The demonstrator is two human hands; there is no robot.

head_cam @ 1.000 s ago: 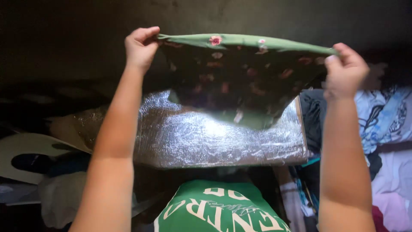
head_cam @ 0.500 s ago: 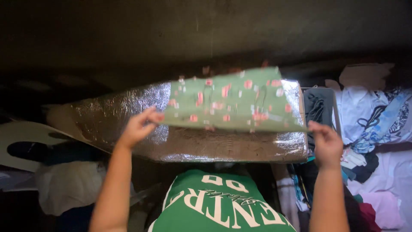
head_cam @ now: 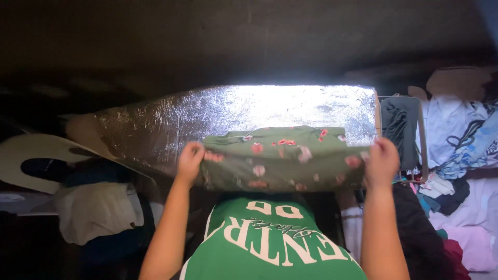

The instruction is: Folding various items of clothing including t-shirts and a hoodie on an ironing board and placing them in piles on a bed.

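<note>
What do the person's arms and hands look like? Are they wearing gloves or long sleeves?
No gloves and no long sleeves. Both forearms are bare right up to the bottom of the picture, and the left hand and right hand are bare too. No watch, bracelet or ring shows on either one. The only clothing in view is a green shirt with white lettering.

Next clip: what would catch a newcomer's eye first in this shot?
The shiny silver foil-like surface glaring across the middle, and on its near edge a green floral cloth. The left hand and right hand grip the cloth's two ends. A jumbled pile of clothes fills the right side.
</note>
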